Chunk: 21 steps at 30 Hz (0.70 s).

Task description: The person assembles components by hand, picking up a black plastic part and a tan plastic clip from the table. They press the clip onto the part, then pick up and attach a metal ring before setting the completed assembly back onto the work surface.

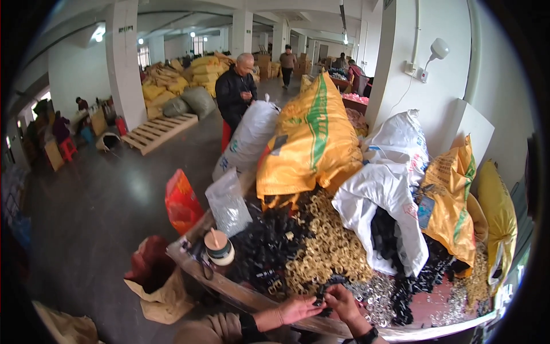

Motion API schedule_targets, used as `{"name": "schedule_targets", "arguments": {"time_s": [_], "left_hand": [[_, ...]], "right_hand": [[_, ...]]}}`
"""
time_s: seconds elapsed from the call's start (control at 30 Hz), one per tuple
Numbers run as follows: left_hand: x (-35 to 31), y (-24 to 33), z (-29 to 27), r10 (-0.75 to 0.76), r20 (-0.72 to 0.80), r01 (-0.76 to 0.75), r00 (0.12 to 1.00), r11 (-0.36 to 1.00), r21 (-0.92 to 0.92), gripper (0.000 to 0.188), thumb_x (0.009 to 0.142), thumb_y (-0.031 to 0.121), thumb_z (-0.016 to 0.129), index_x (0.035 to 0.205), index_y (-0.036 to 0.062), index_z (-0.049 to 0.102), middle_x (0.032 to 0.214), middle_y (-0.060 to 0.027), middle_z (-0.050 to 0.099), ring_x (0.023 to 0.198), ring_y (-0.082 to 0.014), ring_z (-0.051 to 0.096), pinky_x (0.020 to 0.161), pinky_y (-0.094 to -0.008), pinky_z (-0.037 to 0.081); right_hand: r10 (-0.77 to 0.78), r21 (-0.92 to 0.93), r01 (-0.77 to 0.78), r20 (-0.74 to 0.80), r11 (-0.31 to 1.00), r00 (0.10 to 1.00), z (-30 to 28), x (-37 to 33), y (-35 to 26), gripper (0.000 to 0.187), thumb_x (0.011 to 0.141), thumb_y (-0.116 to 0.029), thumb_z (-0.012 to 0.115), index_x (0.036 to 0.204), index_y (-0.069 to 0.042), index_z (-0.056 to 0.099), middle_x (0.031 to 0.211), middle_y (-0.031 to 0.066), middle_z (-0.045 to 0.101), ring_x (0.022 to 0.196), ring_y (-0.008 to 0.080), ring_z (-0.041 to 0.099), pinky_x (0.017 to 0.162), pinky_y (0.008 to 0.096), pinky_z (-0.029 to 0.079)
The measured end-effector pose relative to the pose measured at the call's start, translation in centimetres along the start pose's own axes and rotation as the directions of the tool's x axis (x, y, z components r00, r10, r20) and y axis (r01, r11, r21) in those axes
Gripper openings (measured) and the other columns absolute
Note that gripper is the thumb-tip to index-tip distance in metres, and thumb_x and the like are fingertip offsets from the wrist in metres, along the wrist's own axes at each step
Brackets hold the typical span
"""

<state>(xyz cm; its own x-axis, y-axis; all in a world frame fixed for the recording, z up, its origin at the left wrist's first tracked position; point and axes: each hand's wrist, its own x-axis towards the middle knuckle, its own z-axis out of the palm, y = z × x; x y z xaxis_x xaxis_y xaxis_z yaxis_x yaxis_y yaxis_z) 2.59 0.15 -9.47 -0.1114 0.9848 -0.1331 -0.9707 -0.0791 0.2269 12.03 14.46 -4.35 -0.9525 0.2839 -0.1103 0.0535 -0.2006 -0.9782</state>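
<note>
Low at the table's near edge, my left hand [298, 310] is turned palm up, its fingertips closed on a small black piece [320, 293]. My right hand [342, 302] pinches the same piece from the right; its exact kind is too small to tell. Just beyond my hands spreads a heap of gold-coloured ring-like pieces [338, 249]. Black pieces [266, 238] are piled to its left. Small silver pieces [375, 298] lie right of my right hand, beside a strip of more black pieces [403, 304].
Large orange sacks [309, 143] and a white sack [381, 198] spill over the table. At its left edge stand a lidded cup [219, 249] and a clear bag [229, 209]. An open brown sack [163, 295] sits on the floor. A person [235, 89] stands beyond the sacks.
</note>
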Motion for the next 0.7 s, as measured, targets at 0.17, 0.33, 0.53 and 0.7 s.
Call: {"name": "schedule_targets", "arguments": {"time_s": [0.17,0.33,0.53,0.7], "left_hand": [[0.1,0.4,3.4,-0.041,-0.053,0.047,0.998,0.991,0.127,0.026,0.083,0.011,0.051,0.107,0.0028,0.05,0.104,-0.0116,0.055,0.104,-0.0256,0.05,0.093,-0.0376,0.037],[-0.9,-0.2,4.8,-0.087,-0.034,0.092,0.996,0.968,0.233,0.026,0.083,0.012,0.052,0.107,0.0045,0.049,0.1,-0.01,0.057,0.098,-0.0238,0.054,0.086,-0.0346,0.043],[-2.5,-1.9,3.8,-0.069,-0.147,0.11,0.987,0.951,0.288,0.023,0.082,0.013,0.053,0.103,0.005,0.05,0.095,-0.0086,0.058,0.092,-0.0231,0.057,0.078,-0.0313,0.047],[-2.7,-2.2,2.7,-0.091,-0.226,0.157,0.97,0.943,0.294,0.022,0.08,0.016,0.058,0.099,0.0066,0.053,0.091,-0.0056,0.058,0.085,-0.0191,0.059,0.073,-0.0282,0.049]], "right_hand": [[-0.169,-0.128,0.158,-0.078,0.979,0.983,-1.3,-0.8,1.5,0.013,0.082,-0.01,0.054,0.089,-0.001,0.047,0.072,0.0027,0.054,0.059,0.008,0.052,0.053,0.0193,0.043],[-0.225,-0.059,0.22,-0.119,0.974,0.967,0.6,-2.2,-0.7,0.013,0.082,-0.009,0.055,0.088,-0.001,0.047,0.071,0.0018,0.053,0.062,0.0078,0.053,0.054,0.0199,0.044],[-0.234,-0.055,0.229,-0.116,0.972,0.965,0.3,-5.0,0.3,0.01,0.081,-0.009,0.056,0.085,-0.001,0.052,0.072,0.0023,0.053,0.064,0.0078,0.052,0.054,0.0203,0.045],[-0.305,-0.235,0.293,-0.012,0.927,0.952,-0.4,-5.7,1.2,0.01,0.079,-0.007,0.058,0.083,0.001,0.055,0.075,0.0039,0.055,0.063,0.0081,0.051,0.056,0.0196,0.043]]}}
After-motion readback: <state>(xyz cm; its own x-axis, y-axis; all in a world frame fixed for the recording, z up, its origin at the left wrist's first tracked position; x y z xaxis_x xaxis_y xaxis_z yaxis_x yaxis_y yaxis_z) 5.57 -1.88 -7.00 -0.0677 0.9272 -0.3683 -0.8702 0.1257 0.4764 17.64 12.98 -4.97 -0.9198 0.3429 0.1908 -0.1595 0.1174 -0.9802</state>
